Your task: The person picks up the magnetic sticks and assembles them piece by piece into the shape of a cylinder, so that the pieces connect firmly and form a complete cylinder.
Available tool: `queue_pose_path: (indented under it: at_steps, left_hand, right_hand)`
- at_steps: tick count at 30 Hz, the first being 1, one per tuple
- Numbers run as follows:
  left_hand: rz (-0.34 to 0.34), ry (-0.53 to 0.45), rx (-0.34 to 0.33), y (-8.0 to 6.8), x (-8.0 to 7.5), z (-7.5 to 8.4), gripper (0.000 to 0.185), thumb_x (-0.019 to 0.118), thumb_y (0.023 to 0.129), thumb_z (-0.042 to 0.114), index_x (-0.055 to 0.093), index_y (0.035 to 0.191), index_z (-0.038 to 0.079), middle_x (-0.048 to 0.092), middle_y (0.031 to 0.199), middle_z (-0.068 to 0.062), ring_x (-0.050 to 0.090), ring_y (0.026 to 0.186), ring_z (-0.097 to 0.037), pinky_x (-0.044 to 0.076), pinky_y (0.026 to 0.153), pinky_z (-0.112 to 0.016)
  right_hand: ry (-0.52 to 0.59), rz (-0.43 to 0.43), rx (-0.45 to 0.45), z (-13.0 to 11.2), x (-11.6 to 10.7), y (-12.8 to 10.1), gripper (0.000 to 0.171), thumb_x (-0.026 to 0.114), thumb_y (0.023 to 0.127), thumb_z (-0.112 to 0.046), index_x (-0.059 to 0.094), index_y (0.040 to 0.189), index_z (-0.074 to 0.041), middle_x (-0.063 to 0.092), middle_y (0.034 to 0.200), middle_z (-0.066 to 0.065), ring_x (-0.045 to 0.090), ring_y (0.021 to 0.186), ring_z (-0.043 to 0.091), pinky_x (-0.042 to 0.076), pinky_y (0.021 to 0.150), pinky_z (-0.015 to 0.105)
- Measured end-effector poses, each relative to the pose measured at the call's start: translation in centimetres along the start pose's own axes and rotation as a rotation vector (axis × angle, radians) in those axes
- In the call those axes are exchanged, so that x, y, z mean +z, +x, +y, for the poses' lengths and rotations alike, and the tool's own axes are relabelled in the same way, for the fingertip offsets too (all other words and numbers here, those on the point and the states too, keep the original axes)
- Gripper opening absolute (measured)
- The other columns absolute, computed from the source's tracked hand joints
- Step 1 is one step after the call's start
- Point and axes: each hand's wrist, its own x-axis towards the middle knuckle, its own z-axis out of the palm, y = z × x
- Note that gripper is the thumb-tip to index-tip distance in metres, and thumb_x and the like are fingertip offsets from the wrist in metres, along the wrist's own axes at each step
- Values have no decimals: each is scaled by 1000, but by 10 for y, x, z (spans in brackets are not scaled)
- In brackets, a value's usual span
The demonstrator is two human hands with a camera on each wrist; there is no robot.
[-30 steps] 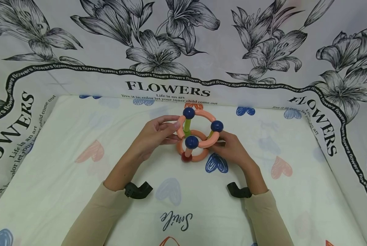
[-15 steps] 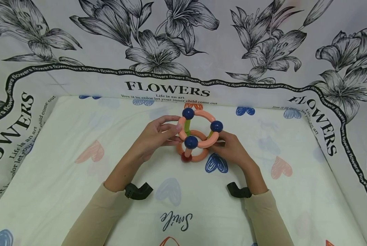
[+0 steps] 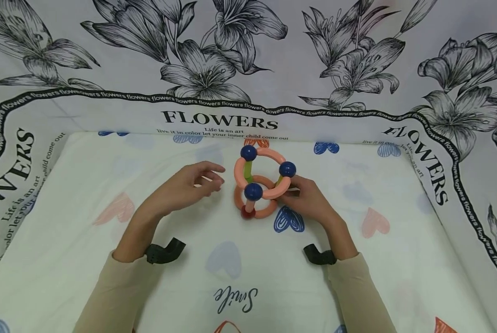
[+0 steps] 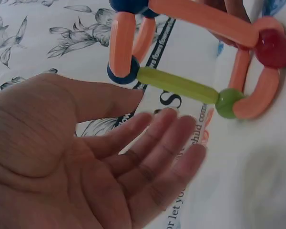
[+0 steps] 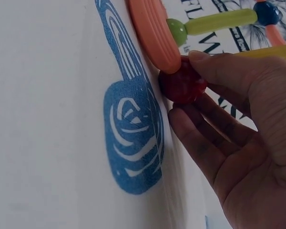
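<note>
A frame of balls and rods stands on the cloth: an upper ring of curved orange rods (image 3: pixel 240 173) joined by blue balls (image 3: pixel 253 191), above a lower orange ring. Upright rods link the two rings, one of them a green rod (image 4: pixel 178 85) with a green ball (image 4: pixel 230 103) at its foot. My right hand (image 3: pixel 304 199) pinches a red ball (image 5: pixel 183 83) at the lower ring between thumb and fingers. Left of the frame, my left hand (image 3: pixel 187 187) hovers apart from it, fingers loosely spread and holding nothing. In the head view the pinched ball is hidden.
White cloth (image 3: pixel 181 286) printed with hearts and the word Smile covers the table. A flower-printed cloth (image 3: pixel 123 108) rises behind and along both sides. A black wrist mount (image 3: pixel 165 251) sits on the left wrist, another mount (image 3: pixel 319 255) on the right.
My left hand has let go of the upper ring's orange rod and drawn back to the left. My right hand stays at the lower ring. The whole head view has shifted slightly.
</note>
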Motion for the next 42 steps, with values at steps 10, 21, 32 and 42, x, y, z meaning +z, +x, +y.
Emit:
queue_pose_path:
  at_steps: [10,21,32,42]
  left_hand:
    - [-80,387,-29,-1,43,10,46,78,96,35,66,134,12,73,122,-8,68,114,-25,58,97,-44]
    - [114,259,53,0,84,-3,54,87,89,36,61,130,11,69,110,-4,64,99,-20,55,82,-32]
    - [181,237,92,12,90,-6,16,86,91,24,71,90,20,71,97,0,71,92,-16,60,83,-34]
    - [220,199,80,13,66,-18,9,82,93,17,76,99,13,76,108,-7,79,103,-25,64,92,-43]
  right_hand:
    - [7,-2,-22,0,-3,-1,27,78,96,-18,71,121,-10,72,122,11,73,120,30,60,103,49]
    - [7,-47,-22,-4,-6,-5,36,75,98,-21,67,132,-10,73,129,10,72,124,31,58,107,50]
    - [16,-71,-40,-4,-10,-5,29,78,97,-21,71,124,-15,76,123,8,74,120,29,59,105,50]
    - [-26,-78,-115,-12,2,-1,28,82,94,-19,72,120,-17,76,113,2,74,111,23,61,101,46]
